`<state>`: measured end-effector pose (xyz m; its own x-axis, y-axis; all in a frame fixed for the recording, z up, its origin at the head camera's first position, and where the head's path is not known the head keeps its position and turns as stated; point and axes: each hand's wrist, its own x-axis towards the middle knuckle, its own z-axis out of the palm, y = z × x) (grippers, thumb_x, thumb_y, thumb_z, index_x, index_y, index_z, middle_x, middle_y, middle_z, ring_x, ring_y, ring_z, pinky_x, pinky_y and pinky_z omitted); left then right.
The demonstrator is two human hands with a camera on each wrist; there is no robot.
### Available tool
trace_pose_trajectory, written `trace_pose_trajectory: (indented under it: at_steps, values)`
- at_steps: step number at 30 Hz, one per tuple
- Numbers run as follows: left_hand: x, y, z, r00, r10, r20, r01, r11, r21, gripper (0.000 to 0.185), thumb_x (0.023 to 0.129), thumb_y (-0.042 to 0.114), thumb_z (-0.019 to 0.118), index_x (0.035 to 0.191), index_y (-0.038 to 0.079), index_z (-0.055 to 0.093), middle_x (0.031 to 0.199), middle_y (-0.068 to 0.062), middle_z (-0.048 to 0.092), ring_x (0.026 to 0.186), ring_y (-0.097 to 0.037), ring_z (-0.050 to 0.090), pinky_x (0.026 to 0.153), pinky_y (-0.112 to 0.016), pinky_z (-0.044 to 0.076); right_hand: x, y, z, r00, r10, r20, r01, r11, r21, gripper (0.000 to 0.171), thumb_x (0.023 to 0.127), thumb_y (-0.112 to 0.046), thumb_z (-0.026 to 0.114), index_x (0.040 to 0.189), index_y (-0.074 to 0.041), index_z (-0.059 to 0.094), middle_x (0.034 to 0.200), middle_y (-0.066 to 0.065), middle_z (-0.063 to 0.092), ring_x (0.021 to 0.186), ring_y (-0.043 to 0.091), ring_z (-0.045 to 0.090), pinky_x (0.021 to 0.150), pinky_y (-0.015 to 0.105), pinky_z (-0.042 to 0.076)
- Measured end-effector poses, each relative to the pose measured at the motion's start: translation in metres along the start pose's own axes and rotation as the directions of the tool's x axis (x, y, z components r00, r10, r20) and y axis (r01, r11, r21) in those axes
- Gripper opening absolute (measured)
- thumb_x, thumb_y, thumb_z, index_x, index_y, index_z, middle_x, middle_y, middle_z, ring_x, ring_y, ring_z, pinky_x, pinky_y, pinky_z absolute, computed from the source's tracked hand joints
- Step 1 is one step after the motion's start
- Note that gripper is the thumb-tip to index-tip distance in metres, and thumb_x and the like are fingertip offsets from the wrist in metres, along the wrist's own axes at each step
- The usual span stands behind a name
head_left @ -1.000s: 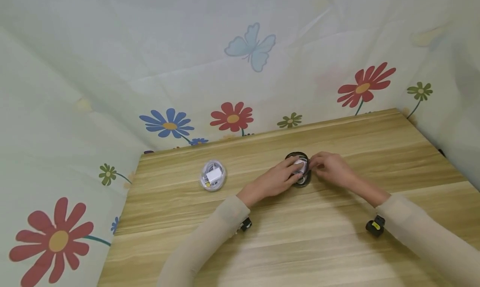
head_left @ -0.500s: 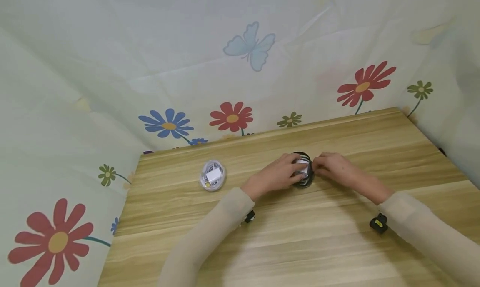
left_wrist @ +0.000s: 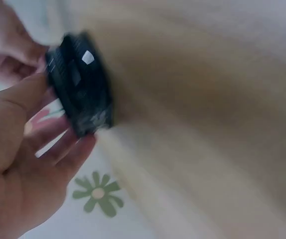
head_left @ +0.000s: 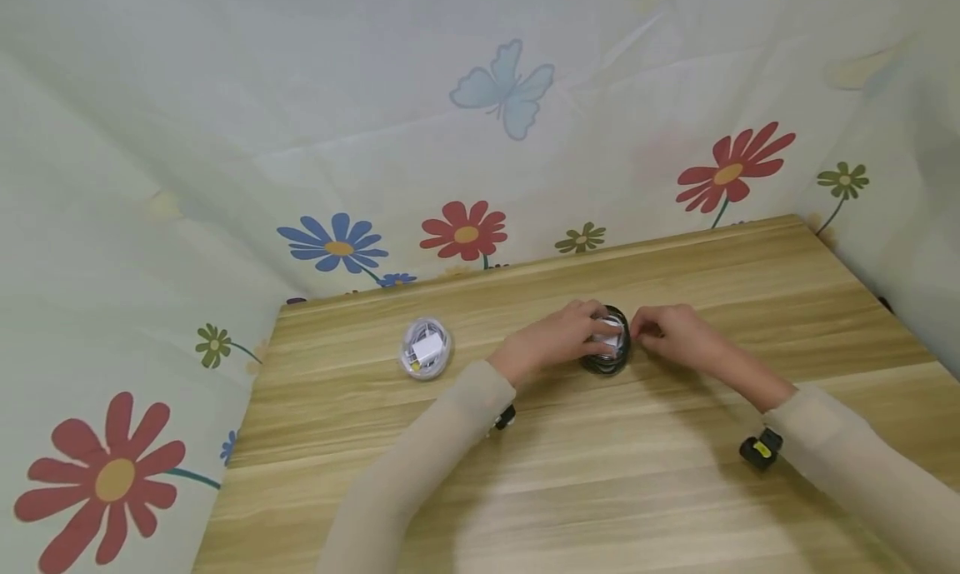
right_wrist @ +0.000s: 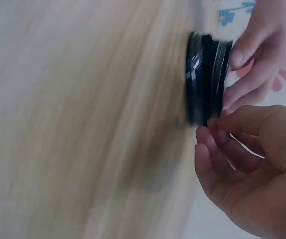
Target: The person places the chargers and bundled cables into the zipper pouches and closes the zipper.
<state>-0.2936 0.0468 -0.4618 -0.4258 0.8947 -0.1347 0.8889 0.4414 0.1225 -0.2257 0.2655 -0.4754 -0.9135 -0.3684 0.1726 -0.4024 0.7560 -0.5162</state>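
A coiled black charging cable [head_left: 606, 366], with a white charger [head_left: 612, 337] in its middle, stands out at the centre-right of the head view. My left hand [head_left: 553, 341] holds it, the thumb and fingers around its edge and fingertips over the charger. In the left wrist view the coil [left_wrist: 80, 84] appears edge-on as a thick dark ring. My right hand [head_left: 675, 336] is at the coil's right rim. The right wrist view has its thumb and index finger pinching the edge of the coil [right_wrist: 197, 82]. What lies between those fingertips is hidden.
A second bundle, a pale coiled cable in clear wrapping [head_left: 425, 349] with a white charger on it, lies to the left on the wooden table [head_left: 600, 474]. A flower-printed cloth wall [head_left: 390, 141] rises behind the table's back edge.
The coil and my left hand have shifted slightly to the right. My right hand has also moved a little right, staying at the coil's edge. The pale bundle has not moved.
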Motion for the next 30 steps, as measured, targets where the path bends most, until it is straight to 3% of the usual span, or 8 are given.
trace_pose_trajectory:
  at_steps: [5, 9, 12, 16, 20, 23, 26, 30]
  values:
    - [0.01, -0.009, -0.015, 0.991, 0.055, 0.125, -0.049, 0.997, -0.053, 0.04, 0.103, 0.027, 0.06, 0.143, 0.022, 0.061, 0.131, -0.008, 0.055, 0.115, -0.017, 0.053, 0.1, -0.024, 0.043, -0.006, -0.027, -0.002, 0.995, -0.081, 0.057, 0.083, 0.996, -0.045, 0.015, 0.089, 0.002, 0.067, 0.089, -0.012, 0.072, 0.084, -0.002, 0.069, 0.071, 0.008, 0.058, 0.062, 0.029, 0.05]
    - [0.012, -0.007, -0.019, 0.99, 0.012, 0.142, 0.0, 0.996, -0.085, 0.041, 0.102, 0.032, 0.062, 0.141, 0.019, 0.063, 0.121, -0.005, 0.055, 0.102, -0.013, 0.052, 0.088, -0.021, 0.045, -0.013, -0.048, 0.005, 0.982, -0.119, 0.145, 0.134, 0.986, -0.096, 0.012, 0.091, -0.003, 0.068, 0.088, -0.013, 0.074, 0.078, -0.007, 0.066, 0.06, 0.002, 0.047, 0.055, 0.022, 0.043]
    - [0.012, -0.002, -0.017, 0.994, -0.046, 0.095, 0.053, 0.996, -0.068, 0.039, 0.101, 0.035, 0.063, 0.135, 0.017, 0.067, 0.116, -0.005, 0.055, 0.096, -0.013, 0.052, 0.084, -0.022, 0.046, -0.018, -0.059, 0.012, 0.986, -0.053, 0.161, 0.078, 0.985, -0.156, 0.012, 0.093, -0.01, 0.068, 0.084, -0.014, 0.075, 0.068, -0.009, 0.062, 0.054, 0.002, 0.045, 0.052, 0.023, 0.041]
    - [0.011, 0.008, -0.01, 0.988, -0.157, -0.002, 0.157, 0.987, 0.018, 0.04, 0.101, 0.045, 0.062, 0.123, 0.013, 0.07, 0.113, -0.004, 0.058, 0.096, -0.016, 0.056, 0.086, -0.026, 0.049, -0.021, -0.066, 0.023, 0.993, 0.096, 0.068, -0.075, 0.962, -0.261, 0.026, 0.094, -0.025, 0.073, 0.07, -0.016, 0.067, 0.059, -0.004, 0.056, 0.051, 0.011, 0.047, 0.045, 0.031, 0.041]
    - [0.008, 0.022, -0.004, 0.959, -0.274, -0.071, 0.282, 0.948, 0.15, 0.054, 0.102, 0.056, 0.052, 0.119, 0.009, 0.069, 0.114, -0.006, 0.062, 0.104, -0.021, 0.059, 0.092, -0.03, 0.051, -0.019, -0.063, 0.03, 0.981, 0.195, 0.003, -0.184, 0.929, -0.321, 0.042, 0.093, -0.035, 0.075, 0.06, -0.017, 0.055, 0.055, 0.0, 0.05, 0.049, 0.016, 0.046, 0.039, 0.034, 0.036]
    - [0.005, 0.031, -0.002, 0.928, -0.357, -0.104, 0.37, 0.916, 0.158, 0.059, 0.102, 0.058, 0.048, 0.12, 0.006, 0.069, 0.113, -0.007, 0.063, 0.103, -0.022, 0.059, 0.085, -0.032, 0.056, -0.014, -0.057, 0.028, 0.972, 0.234, 0.006, -0.219, 0.919, -0.329, 0.045, 0.093, -0.035, 0.074, 0.057, -0.018, 0.053, 0.056, 0.001, 0.051, 0.049, 0.016, 0.045, 0.038, 0.032, 0.035]
    - [0.004, 0.036, 0.0, 0.906, -0.395, -0.153, 0.415, 0.9, 0.135, 0.056, 0.102, 0.057, 0.05, 0.117, 0.007, 0.071, 0.108, -0.007, 0.063, 0.097, -0.022, 0.061, 0.072, -0.031, 0.059, -0.01, -0.047, 0.024, 0.962, 0.271, 0.034, -0.25, 0.922, -0.295, 0.044, 0.093, -0.032, 0.074, 0.057, -0.018, 0.053, 0.057, 0.0, 0.051, 0.049, 0.014, 0.045, 0.039, 0.03, 0.034]
    - [0.003, 0.043, 0.004, 0.892, -0.41, -0.191, 0.437, 0.89, 0.128, 0.05, 0.103, 0.052, 0.053, 0.116, 0.007, 0.071, 0.105, -0.008, 0.063, 0.093, -0.019, 0.061, 0.068, -0.028, 0.059, -0.008, -0.039, 0.021, 0.948, 0.315, 0.041, -0.303, 0.935, -0.185, 0.036, 0.093, -0.028, 0.074, 0.065, -0.013, 0.057, 0.062, 0.001, 0.054, 0.054, 0.016, 0.048, 0.045, 0.031, 0.037]
